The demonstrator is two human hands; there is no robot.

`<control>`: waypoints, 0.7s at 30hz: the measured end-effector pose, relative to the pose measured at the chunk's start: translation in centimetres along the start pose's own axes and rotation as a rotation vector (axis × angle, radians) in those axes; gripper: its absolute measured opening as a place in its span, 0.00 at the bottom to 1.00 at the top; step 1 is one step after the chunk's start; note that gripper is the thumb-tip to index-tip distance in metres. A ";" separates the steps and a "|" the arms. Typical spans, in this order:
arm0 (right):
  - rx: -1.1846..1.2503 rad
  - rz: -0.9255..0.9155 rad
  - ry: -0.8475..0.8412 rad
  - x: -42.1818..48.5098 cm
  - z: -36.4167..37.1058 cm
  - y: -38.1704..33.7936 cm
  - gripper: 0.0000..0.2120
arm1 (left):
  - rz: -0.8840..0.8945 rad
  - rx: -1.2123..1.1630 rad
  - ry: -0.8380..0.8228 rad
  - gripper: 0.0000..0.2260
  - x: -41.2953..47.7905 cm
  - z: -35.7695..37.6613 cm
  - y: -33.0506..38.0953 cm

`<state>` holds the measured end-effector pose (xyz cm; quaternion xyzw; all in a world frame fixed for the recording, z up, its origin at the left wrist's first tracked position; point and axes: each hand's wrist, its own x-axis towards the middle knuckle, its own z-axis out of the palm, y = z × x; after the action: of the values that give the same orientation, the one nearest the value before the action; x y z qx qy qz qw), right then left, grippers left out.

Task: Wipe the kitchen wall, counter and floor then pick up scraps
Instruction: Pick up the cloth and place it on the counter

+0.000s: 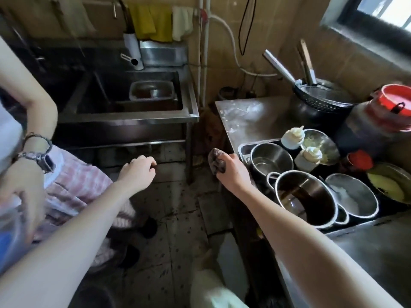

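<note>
My right hand [232, 168] is shut on a dark crumpled rag [216, 160], held in the air just left of the steel counter [251, 117] edge. The bare patch of that counter shows white smears. My left hand [139, 168] hangs over the floor with its fingers curled and nothing in it. The tiled floor [178, 236] below is stained with dark spots. The beige tiled wall [224, 52] runs behind the counter and the sink.
A steel sink [124, 116] holding a metal container stands at the back left. Pots, bowls, squeeze bottles and a red-lidded jug crowd the counter's right side. Another person in a pink checked apron stands close on the left. Yellow and white cloths hang on the wall.
</note>
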<state>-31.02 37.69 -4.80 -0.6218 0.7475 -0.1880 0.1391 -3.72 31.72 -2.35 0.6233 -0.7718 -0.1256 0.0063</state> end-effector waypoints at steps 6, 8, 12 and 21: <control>0.011 -0.094 -0.007 10.1 1.1 -2.3 0.29 | -0.079 -0.022 0.041 0.12 6.7 -1.7 -2.0; 0.028 -0.121 -0.014 13.8 1.4 -3.2 0.29 | -0.099 -0.025 0.044 0.12 9.4 -2.4 -2.6; 0.034 -0.163 -0.028 20.5 2.0 -4.5 0.28 | -0.137 -0.002 0.050 0.12 14.9 -4.5 -3.2; 0.035 -0.201 -0.137 31.1 5.6 -7.0 0.27 | -0.217 -0.048 0.059 0.12 23.3 -5.5 -4.9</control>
<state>-28.26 5.44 -5.77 -0.7026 0.6666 -0.1711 0.1811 -3.30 7.27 -1.44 0.7063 -0.6960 -0.1255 0.0305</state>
